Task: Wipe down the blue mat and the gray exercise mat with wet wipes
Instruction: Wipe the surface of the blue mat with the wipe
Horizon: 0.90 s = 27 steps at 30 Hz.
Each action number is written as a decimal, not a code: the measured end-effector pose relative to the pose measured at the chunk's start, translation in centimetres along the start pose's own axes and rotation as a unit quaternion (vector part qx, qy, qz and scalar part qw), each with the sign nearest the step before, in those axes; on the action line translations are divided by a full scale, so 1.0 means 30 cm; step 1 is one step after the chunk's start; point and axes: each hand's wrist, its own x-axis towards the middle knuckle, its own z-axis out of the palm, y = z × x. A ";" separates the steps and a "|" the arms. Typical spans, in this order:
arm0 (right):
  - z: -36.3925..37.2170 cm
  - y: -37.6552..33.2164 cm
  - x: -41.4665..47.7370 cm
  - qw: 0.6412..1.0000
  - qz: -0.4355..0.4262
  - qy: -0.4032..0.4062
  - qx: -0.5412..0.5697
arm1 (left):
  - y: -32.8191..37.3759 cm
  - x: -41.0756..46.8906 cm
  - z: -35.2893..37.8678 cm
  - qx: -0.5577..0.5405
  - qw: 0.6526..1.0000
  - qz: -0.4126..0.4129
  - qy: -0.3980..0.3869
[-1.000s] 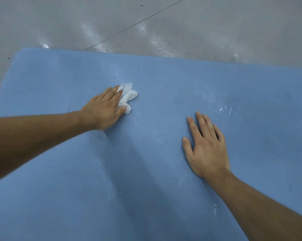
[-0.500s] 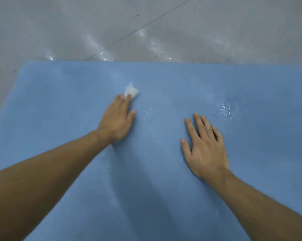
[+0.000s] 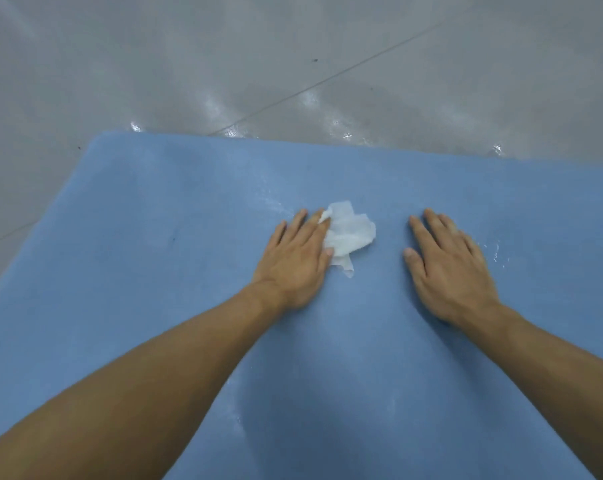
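The blue mat (image 3: 147, 265) lies flat on the floor and fills the lower part of the head view. My left hand (image 3: 296, 261) presses a crumpled white wet wipe (image 3: 348, 233) onto the mat near its middle; most of the wipe sticks out to the right of my fingers. My right hand (image 3: 449, 268) rests flat on the mat a little to the right, palm down, fingers apart, holding nothing. Wet streaks glisten on the mat beside my right hand. No gray exercise mat is in view.
A glossy gray floor (image 3: 293, 64) with a thin seam line lies beyond the mat's far edge and past its left edge. Small wet spots shine on the floor along the far edge.
My left hand has slid the wipe to the right, closer to my right hand, and more of the wipe now shows. My view has shifted left, showing more floor.
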 end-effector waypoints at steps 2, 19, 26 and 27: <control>0.004 -0.023 0.066 1.000 0.006 -0.001 -0.005 | -0.094 0.048 -0.034 -0.006 0.997 -0.079 0.010; 0.010 -0.025 0.182 0.999 0.015 0.020 -0.040 | 0.022 0.342 -0.028 -0.040 0.996 -0.060 0.061; 0.009 -0.030 0.181 0.999 0.016 0.029 -0.035 | 0.105 0.392 0.001 -0.004 0.995 0.093 0.044; 0.008 -0.027 0.180 0.999 0.016 0.027 -0.035 | 0.062 0.397 -0.007 -0.006 0.996 0.080 0.047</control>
